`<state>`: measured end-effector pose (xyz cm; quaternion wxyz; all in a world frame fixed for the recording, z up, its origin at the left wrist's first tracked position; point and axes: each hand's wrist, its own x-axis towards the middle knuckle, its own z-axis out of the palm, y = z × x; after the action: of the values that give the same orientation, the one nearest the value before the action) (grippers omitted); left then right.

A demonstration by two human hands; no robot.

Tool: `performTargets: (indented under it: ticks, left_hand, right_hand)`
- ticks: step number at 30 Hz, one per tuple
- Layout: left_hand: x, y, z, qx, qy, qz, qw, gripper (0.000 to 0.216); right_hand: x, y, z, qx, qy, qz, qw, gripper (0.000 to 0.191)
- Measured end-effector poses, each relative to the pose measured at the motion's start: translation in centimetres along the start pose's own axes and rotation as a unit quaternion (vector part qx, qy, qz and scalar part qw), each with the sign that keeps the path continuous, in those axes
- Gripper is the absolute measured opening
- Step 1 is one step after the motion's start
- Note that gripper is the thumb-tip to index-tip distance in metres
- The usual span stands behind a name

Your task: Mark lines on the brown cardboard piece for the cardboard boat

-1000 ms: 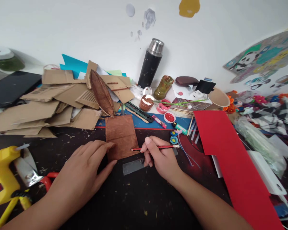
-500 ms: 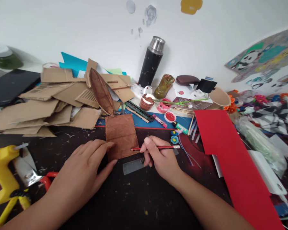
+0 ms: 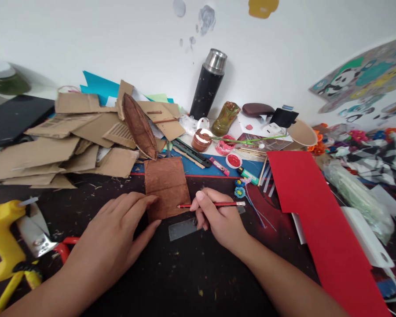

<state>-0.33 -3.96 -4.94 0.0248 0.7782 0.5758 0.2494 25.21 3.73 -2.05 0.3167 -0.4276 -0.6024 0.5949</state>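
A brown-painted cardboard square with a crease across it lies on the dark table in front of me. My left hand holds its lower left corner, the curved fingers on the edge and the thumb beside the corner. In my right hand is a red pencil, pinched nearly level, its tip over the square's lower right part. Under the right hand's fingers a clear ruler is partly hidden.
A yellow glue gun and red-handled scissors lie at left. Cardboard scraps are heaped behind, with a brown leaf-shaped piece. A black flask, a green cutter and paint pots stand behind. Red card lies at right.
The pencil tip has shifted slightly left over the brown square, with my right hand. My left hand stays in place.
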Motion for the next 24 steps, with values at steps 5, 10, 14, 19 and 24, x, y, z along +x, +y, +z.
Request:
performTargets:
  ticks: [5, 10, 14, 19, 24]
  left_hand:
    - [0.08, 0.01, -0.02, -0.009, 0.006, -0.002, 1.0, 0.04]
    - [0.18, 0.08, -0.07, 0.002, 0.01, 0.009, 1.0, 0.04]
    - [0.16, 0.02, -0.02, 0.002, 0.004, 0.007, 1.0, 0.043]
    - [-0.02, -0.12, 0.05, 0.003, 0.005, 0.009, 1.0, 0.044]
    - [-0.17, -0.13, 0.13, 0.002, -0.002, 0.005, 1.0, 0.046]
  right_hand:
    - [-0.04, -0.13, 0.05, -0.009, -0.002, 0.002, 1.0, 0.055]
    - [-0.16, -0.13, 0.12, 0.006, -0.009, -0.003, 1.0, 0.056]
    - [-0.2, -0.12, 0.01, 0.023, 0.012, -0.019, 0.999, 0.057]
    - [0.05, -0.07, -0.38, 0.023, 0.056, -0.016, 0.998, 0.057]
    - [0.13, 0.1, -0.37, 0.017, 0.048, -0.014, 0.999, 0.056]
